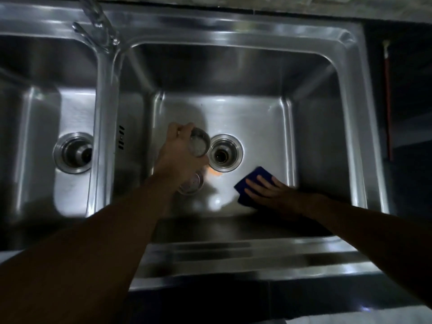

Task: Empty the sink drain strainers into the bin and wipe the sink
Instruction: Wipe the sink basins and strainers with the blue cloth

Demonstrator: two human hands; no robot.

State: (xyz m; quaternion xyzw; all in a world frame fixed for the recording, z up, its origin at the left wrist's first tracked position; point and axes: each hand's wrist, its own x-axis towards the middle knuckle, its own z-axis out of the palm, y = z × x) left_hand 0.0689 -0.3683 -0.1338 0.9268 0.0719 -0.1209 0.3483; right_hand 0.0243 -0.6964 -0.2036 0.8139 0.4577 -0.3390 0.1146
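Note:
I look down into a steel double sink [233, 26]. My left hand [180, 157] grips a small metal drain strainer [199, 142], tilted, just left of the right basin's open drain hole [225, 152]. A second strainer [191, 184] lies on the basin floor, partly hidden under my left wrist. My right hand [268, 190] lies flat, fingers spread, pressing a blue cloth [252, 181] onto the basin floor at the front right. An orange smear [214, 173] shows beside the drain hole. The left basin's drain [73, 152] also stands open.
A chrome tap [98, 22] rises from the back rim between the two basins. A red-handled tool [387, 99] hangs or leans in the dark area to the right of the sink. The front rim [257, 256] is close below my arms.

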